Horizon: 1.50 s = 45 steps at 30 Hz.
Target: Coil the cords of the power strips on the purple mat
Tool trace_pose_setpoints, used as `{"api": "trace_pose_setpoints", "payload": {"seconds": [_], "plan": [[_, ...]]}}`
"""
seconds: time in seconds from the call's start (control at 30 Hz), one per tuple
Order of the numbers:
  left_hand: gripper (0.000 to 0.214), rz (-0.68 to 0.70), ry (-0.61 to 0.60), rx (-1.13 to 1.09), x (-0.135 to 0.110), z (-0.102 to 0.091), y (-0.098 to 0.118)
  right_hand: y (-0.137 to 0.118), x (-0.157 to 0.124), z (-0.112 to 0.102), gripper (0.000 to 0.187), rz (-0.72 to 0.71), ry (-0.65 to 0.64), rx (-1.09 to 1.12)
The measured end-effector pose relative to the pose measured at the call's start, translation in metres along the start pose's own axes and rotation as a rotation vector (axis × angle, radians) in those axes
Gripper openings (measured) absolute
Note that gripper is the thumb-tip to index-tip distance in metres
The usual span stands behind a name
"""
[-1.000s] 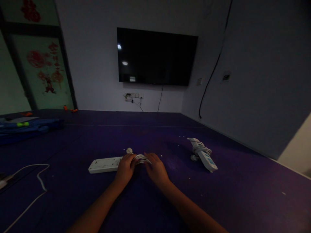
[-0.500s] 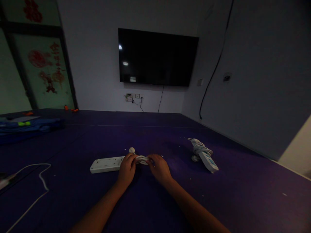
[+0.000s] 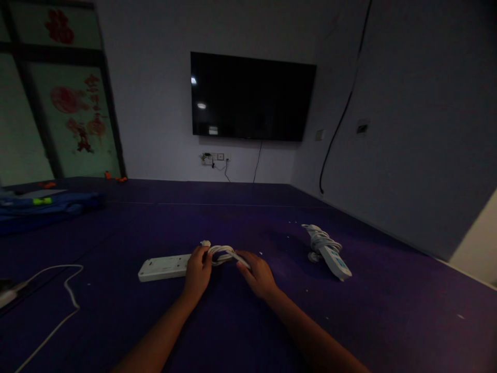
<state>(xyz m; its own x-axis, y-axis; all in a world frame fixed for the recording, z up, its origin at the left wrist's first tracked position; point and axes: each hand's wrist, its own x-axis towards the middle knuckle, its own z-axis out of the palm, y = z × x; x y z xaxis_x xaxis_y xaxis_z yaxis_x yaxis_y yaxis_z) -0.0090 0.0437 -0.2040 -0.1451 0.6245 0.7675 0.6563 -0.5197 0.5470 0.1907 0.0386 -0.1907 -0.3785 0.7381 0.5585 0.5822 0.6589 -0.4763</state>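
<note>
A white power strip [image 3: 163,268] lies flat on the purple floor, its right end hidden behind my left hand [image 3: 198,270]. That hand is closed around the left side of the strip's coiled white cord [image 3: 222,254]. On the coil's other side, my right hand [image 3: 257,273] pinches a length of the cord between thumb and fingers. The cord's plug [image 3: 205,243] pokes up just beyond my left hand. Off to the right rests a second power strip [image 3: 333,260], with its own cord wound around it.
A loose white cable [image 3: 70,290] curves across the floor at left. Blue cloth [image 3: 73,203] lies farther back there. A television [image 3: 252,96] hangs on the far wall, and a black cable [image 3: 341,124] dangles down the right wall.
The coil between my hands shows as a wider loop, and a cord length now stretches to my right hand. My left hand and the strip sit slightly farther left.
</note>
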Motion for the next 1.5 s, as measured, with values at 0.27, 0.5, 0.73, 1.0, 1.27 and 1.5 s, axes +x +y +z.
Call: {"api": "trace_pose_setpoints", "payload": {"seconds": [0.27, 0.5, 0.73, 1.0, 1.27, 1.5], "plan": [[0.024, 0.138, -0.043, 0.155, 0.001, -0.008, 0.014, -0.008, -0.002, -0.004, 0.043, 0.009, -0.090, -0.082], [0.023, 0.299, -0.105, 0.242, -0.003, -0.005, 0.015, -0.005, -0.002, -0.002, 0.041, 0.058, -0.047, -0.069], [0.020, 0.322, -0.181, 0.193, -0.001, -0.006, 0.016, -0.003, -0.002, 0.002, 0.050, 0.060, -0.046, -0.088], [0.033, 0.414, -0.145, 0.168, -0.007, -0.002, 0.015, -0.022, -0.002, 0.004, 0.051, 0.061, -0.072, -0.222], [0.032, 0.449, -0.174, 0.179, -0.011, -0.001, 0.017, -0.031, -0.005, 0.016, 0.057, 0.090, -0.039, -0.379], [0.030, 0.440, -0.222, 0.255, -0.004, -0.006, 0.019, -0.032, -0.003, 0.011, 0.059, 0.110, -0.035, -0.319]]}}
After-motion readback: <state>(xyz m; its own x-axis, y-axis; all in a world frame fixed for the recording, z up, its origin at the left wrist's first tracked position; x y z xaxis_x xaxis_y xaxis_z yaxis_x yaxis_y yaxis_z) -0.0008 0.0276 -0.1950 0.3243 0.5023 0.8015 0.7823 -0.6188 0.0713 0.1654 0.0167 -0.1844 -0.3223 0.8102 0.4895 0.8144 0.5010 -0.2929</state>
